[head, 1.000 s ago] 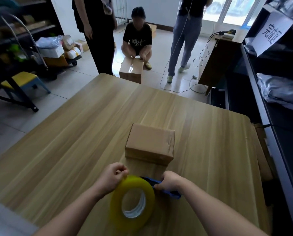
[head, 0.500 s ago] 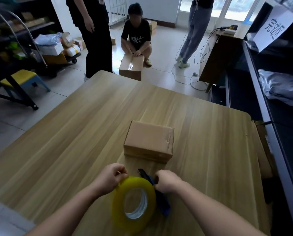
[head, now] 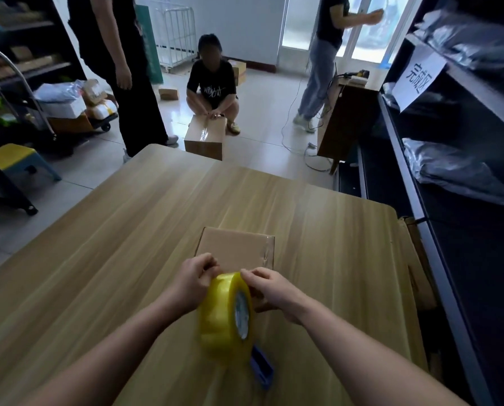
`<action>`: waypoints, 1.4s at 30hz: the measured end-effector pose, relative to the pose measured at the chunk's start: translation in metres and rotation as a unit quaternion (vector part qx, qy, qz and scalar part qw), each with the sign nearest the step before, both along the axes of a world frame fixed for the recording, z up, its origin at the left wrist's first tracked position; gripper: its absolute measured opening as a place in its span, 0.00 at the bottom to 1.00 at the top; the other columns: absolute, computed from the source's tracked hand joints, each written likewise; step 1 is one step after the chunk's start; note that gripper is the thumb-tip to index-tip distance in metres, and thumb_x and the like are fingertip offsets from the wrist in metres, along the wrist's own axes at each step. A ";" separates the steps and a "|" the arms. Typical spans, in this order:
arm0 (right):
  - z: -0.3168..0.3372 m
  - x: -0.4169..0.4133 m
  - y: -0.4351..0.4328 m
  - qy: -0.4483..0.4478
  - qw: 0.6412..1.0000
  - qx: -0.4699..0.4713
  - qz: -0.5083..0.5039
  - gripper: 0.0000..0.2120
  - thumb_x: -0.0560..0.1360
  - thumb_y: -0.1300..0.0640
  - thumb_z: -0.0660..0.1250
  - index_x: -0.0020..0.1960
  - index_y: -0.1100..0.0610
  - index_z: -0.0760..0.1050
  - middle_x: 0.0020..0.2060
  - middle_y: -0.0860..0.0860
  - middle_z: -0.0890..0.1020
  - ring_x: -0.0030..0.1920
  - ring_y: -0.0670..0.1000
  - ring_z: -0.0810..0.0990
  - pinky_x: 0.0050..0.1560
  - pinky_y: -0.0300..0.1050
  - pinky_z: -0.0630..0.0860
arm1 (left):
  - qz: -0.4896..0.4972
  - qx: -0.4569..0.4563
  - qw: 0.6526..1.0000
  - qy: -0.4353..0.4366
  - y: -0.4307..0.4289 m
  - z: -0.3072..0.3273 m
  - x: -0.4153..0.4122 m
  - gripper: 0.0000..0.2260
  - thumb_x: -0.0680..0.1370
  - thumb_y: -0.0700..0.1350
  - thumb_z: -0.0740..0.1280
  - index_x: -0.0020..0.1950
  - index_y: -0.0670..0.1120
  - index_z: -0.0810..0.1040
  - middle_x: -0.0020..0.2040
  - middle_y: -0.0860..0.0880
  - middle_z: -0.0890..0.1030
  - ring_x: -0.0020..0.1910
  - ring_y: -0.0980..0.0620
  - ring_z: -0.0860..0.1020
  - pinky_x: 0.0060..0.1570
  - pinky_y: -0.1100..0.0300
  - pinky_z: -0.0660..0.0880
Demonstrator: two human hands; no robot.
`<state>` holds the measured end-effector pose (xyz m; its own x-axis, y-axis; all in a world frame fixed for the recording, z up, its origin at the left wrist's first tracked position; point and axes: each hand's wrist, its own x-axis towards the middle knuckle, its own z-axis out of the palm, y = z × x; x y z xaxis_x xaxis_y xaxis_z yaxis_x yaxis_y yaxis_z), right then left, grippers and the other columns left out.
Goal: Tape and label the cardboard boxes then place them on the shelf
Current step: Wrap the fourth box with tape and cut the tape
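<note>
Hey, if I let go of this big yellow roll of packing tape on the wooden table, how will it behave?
Held on edge between the left hand and right hand, the round yellow tape roll would probably roll across the smooth wooden table. Its thick winding suggests it's fairly heavy for its size. Laid flat, it should stay put.

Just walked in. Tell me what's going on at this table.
A person holds a yellow tape roll upright over the wooden table. The left hand and right hand both pinch at its top, apparently finding the tape end. A small cardboard box sits just beyond, with clear tape on its right edge. A blue tool lies under the roll.
</note>
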<state>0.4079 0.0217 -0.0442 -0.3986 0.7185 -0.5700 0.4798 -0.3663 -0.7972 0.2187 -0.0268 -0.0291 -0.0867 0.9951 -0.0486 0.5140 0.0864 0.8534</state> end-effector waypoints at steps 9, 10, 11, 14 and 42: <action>-0.003 -0.012 0.035 -0.128 0.978 0.144 -0.080 0.23 0.77 0.50 0.69 0.71 0.51 0.70 0.67 0.54 0.74 0.61 0.54 0.76 0.60 0.52 0.76 | -0.097 -0.001 0.991 0.095 0.003 0.024 0.007 0.12 0.79 0.41 0.65 0.38 0.53 0.73 0.37 0.55 0.76 0.38 0.59 0.74 0.38 0.62 0.69; -0.001 -0.012 0.039 -0.210 0.955 0.199 -0.060 0.24 0.75 0.46 0.71 0.69 0.50 0.72 0.66 0.53 0.74 0.64 0.54 0.74 0.62 0.50 0.74 | -0.097 0.006 0.990 0.100 0.002 0.025 0.005 0.12 0.79 0.41 0.65 0.37 0.54 0.73 0.37 0.55 0.76 0.38 0.58 0.73 0.39 0.62 0.69; 0.000 -0.012 0.042 -0.269 0.933 0.236 -0.036 0.27 0.73 0.43 0.72 0.69 0.48 0.72 0.67 0.52 0.72 0.67 0.55 0.70 0.64 0.51 0.72 | -0.095 0.014 0.990 0.103 0.001 0.026 0.002 0.13 0.79 0.41 0.65 0.37 0.55 0.72 0.37 0.55 0.75 0.39 0.58 0.73 0.39 0.62 0.69; 0.000 -0.021 0.049 -0.289 0.930 0.220 0.059 0.33 0.72 0.41 0.72 0.74 0.44 0.67 0.77 0.53 0.56 0.76 0.57 0.56 0.73 0.54 0.61 | -0.099 0.031 0.990 0.093 0.000 0.030 -0.009 0.14 0.78 0.38 0.66 0.37 0.54 0.72 0.37 0.55 0.76 0.38 0.59 0.73 0.39 0.64 0.69; 0.009 -0.082 0.038 -0.051 0.976 0.194 0.083 0.20 0.75 0.69 0.61 0.64 0.57 0.77 0.61 0.52 0.80 0.64 0.51 0.76 0.64 0.41 0.71 | 0.083 -0.011 0.986 -0.144 0.001 0.080 -0.090 0.09 0.81 0.35 0.60 0.41 0.40 0.75 0.32 0.49 0.75 0.31 0.54 0.74 0.28 0.62 0.75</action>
<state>0.3262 0.0594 -0.0352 -0.4841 0.8181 -0.3104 0.5905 0.0436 -0.8059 0.1284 -0.0260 0.0504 -0.2272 0.9669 -0.1165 0.2281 0.1692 0.9588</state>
